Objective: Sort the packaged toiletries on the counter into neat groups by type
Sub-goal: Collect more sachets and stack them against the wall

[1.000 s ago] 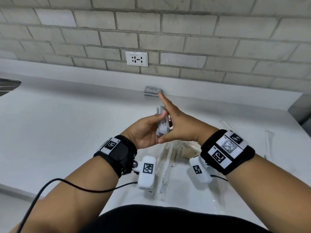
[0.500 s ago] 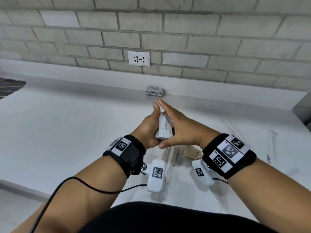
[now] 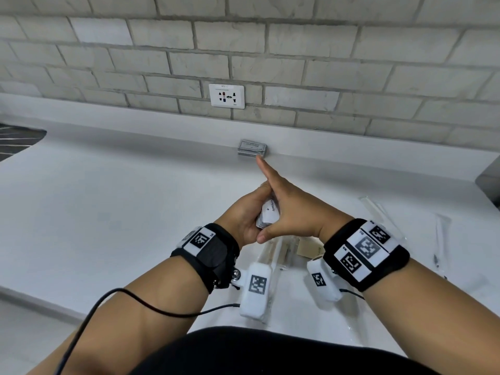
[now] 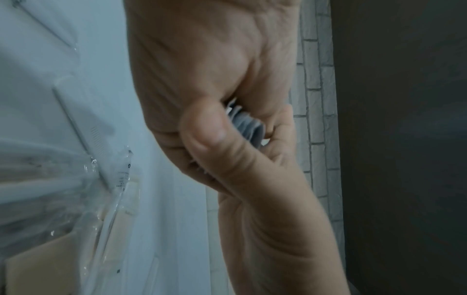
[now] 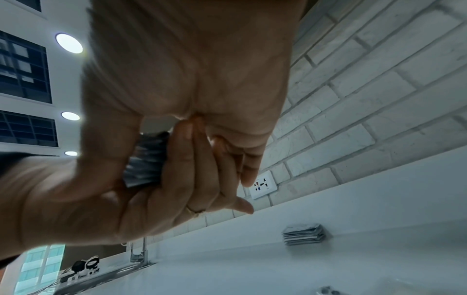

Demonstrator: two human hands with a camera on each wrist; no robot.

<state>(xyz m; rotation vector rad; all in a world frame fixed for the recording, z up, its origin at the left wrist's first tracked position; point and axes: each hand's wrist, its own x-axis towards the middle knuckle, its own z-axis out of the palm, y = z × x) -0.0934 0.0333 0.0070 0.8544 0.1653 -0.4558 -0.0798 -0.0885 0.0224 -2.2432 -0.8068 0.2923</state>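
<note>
Head view: thin stack of small white toothpaste sachets (image 3: 267, 216) squared up above white worktop (image 3: 108, 212), left hand (image 3: 244, 215) gripping, right hand (image 3: 290, 212) pinching edges. Next, probably: set down beside grey sachet pile (image 3: 252, 148) at wall.

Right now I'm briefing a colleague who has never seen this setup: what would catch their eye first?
Both hands, left hand and right hand, meet at centre above the counter, squaring a stack of white sachets between them. Behind, a finished sachet pile sits against the backsplash under the wall socket. Clear-wrapped long packets lie beneath the wrists.
</note>
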